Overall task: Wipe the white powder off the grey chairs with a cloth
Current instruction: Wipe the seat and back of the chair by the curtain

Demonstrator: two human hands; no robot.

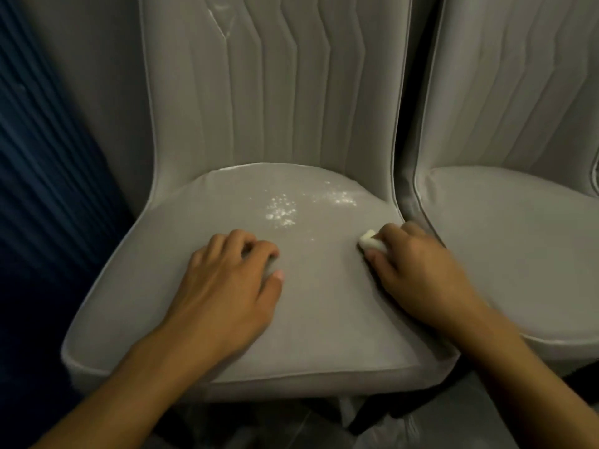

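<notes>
Wiping in progress: the right hand (418, 270) grips the cloth (371, 242) at the grey chair seat's (324, 325) right edge. The left hand (233, 280) rests curled on the seat, and any contents are indeterminate. White powder (282, 212) remains mid-seat; the next stroke likely sweeps the cloth across it.

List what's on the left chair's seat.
White powder in two patches toward the back; the left hand resting, fingers curled; the right hand gripping a white cloth. Whatever lies under the hands is hidden.
</notes>
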